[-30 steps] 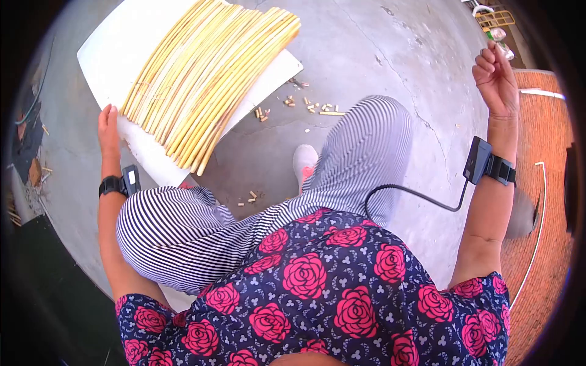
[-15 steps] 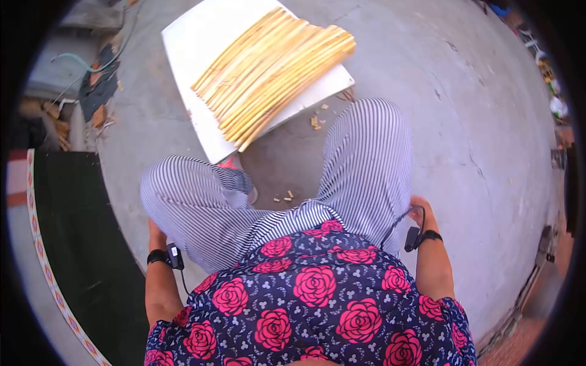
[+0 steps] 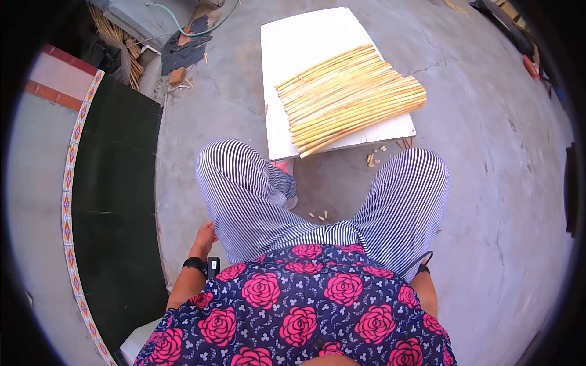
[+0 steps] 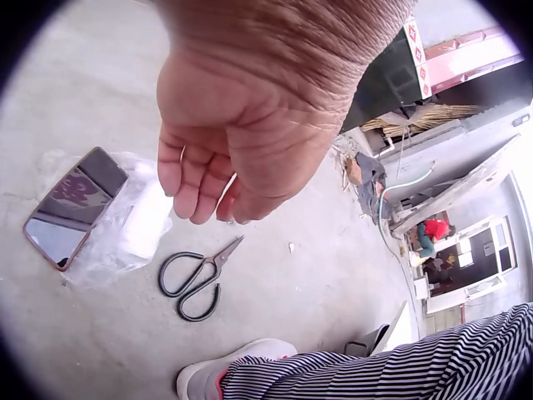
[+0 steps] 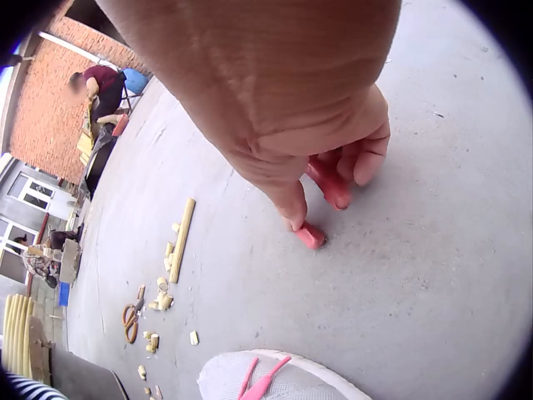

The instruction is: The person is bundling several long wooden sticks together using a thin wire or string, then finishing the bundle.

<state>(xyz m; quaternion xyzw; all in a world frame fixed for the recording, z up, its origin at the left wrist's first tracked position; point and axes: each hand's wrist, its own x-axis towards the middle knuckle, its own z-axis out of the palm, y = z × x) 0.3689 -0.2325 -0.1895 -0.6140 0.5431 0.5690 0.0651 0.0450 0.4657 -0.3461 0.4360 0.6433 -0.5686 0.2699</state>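
Observation:
Beside the left thigh hangs my left hand (image 3: 206,238). In the left wrist view this hand (image 4: 241,125) is empty, fingers loosely curled, above black-handled scissors (image 4: 198,275) and near a phone (image 4: 75,204) lying on clear plastic (image 4: 117,258). My right hand is mostly hidden by the right leg in the head view. The right wrist view shows that hand (image 5: 312,137) low over the floor, its thumb and fingers around a red object (image 5: 311,237), whose shape is partly hidden. Pale yellow sticks (image 3: 348,100) lie side by side on a white board (image 3: 305,33).
Short stick pieces (image 3: 371,160) lie on the floor by the board. Another pair of scissors (image 5: 132,317) is near a longer stick (image 5: 181,242). A dark green panel (image 3: 116,201) stands at left. Another person (image 5: 104,87) sits farther off.
Both hands have come down from beside the board and the raised right side to low beside the legs. The head view has swung left, so the board appears farther right.

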